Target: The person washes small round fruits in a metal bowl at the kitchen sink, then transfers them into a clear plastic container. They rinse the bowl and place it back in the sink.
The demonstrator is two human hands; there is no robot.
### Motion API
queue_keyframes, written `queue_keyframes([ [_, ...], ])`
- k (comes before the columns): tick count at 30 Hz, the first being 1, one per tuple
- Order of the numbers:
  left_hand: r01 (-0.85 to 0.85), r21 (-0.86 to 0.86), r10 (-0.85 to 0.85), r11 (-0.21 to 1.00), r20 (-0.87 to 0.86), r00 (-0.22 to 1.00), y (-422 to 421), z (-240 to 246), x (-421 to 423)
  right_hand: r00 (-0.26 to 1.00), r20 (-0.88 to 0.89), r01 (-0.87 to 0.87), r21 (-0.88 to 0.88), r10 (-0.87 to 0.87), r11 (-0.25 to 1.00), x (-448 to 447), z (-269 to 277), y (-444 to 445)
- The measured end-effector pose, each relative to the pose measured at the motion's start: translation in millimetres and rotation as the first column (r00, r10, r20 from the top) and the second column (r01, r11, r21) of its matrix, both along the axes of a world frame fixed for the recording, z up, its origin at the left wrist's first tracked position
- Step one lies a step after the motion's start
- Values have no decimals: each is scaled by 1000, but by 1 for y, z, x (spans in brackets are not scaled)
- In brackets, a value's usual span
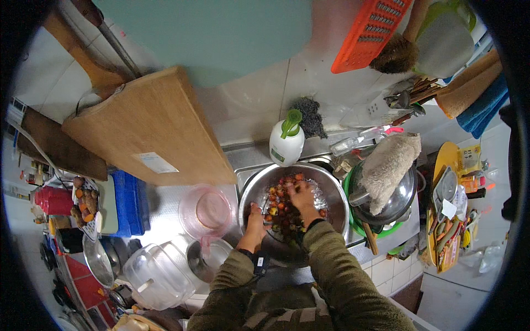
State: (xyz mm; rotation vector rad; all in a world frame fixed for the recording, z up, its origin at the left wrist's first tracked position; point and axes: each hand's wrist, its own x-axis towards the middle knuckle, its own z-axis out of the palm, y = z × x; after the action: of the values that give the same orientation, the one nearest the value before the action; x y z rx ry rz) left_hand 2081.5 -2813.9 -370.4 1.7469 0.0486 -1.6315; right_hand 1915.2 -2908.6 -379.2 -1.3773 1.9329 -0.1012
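A large round metal basin (337, 194) sits in the sink before me, holding small red and yellow fruits (281, 206) in water. My right hand (303, 197) reaches in among the fruits with its fingers spread; whether it grasps any cannot be told. At the basin's left side, my left hand (256, 226) has its thumb and fingers apart, near the inner wall. Behind the basin stands a white bottle with a green pump (286, 142).
A pink transparent plastic basin (186, 215) and a clear plastic container (159, 275) lie left. A thick wooden board (153, 124) leans behind them. To the right, a cloth (391, 167) covers part of a metal lid (403, 198) over a green basin (352, 221).
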Motion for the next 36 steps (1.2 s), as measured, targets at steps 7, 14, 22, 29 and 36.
queue_keyframes([
  [7, -67, -29, 53, 997, -341, 938, -3, -31, 6, 916, 376, -127, -64, 142, 990, 60, 0, 74],
  [14, -50, -205, -13, 978, -299, 954, 19, 4, -20, 889, 433, 86, -481, 151, 872, 38, 44, 106],
  [22, -34, -269, -138, 962, -594, 793, 28, 79, -11, 679, 723, 173, -330, 130, 928, 5, 106, 111],
  [29, -44, -202, -107, 978, -679, 726, 46, 96, -3, 223, 837, 291, 432, -499, 854, -5, 104, 121],
  [36, 98, -149, -168, 984, -596, 785, 74, 37, -10, 520, 814, 204, 176, -259, 963, 5, 52, 147],
])
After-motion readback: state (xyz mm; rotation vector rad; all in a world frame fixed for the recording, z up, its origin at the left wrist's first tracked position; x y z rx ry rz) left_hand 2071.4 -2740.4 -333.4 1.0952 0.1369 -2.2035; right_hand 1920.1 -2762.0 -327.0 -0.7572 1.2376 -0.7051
